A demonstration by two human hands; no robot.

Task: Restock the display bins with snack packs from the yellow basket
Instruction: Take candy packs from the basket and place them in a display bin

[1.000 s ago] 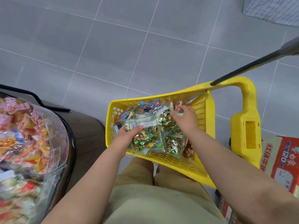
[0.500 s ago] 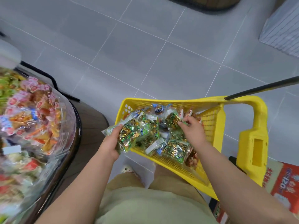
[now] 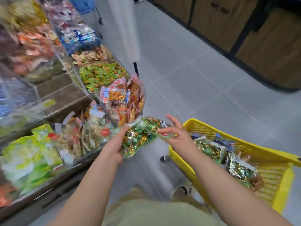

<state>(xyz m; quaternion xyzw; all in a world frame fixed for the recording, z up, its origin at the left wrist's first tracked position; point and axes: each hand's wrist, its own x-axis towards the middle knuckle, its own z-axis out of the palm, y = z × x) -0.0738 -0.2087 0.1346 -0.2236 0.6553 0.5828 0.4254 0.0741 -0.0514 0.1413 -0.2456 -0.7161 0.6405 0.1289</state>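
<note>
My left hand (image 3: 114, 146) grips a clear pack of green and gold wrapped candies (image 3: 140, 136), lifted between the display bins and the yellow basket (image 3: 268, 175). My right hand (image 3: 176, 132) pinches the pack's right end with thumb and forefinger, the other fingers spread. More green and gold snack packs (image 3: 241, 172) lie inside the basket at the lower right. Clear display bins (image 3: 91, 136) full of snack packs run along the left.
The bins hold orange packs (image 3: 123, 98), green packs (image 3: 101, 74), blue packs (image 3: 79, 38) and pale green bags (image 3: 27, 159). A white pillar (image 3: 125, 26) stands behind them. Grey tiled floor (image 3: 203, 88) lies ahead, with wooden cabinets (image 3: 244, 28) at the far right.
Both hands lifted one candy pack out of the basket and carried it left toward the bins. My view swung up and left, bringing the shelves into sight.
</note>
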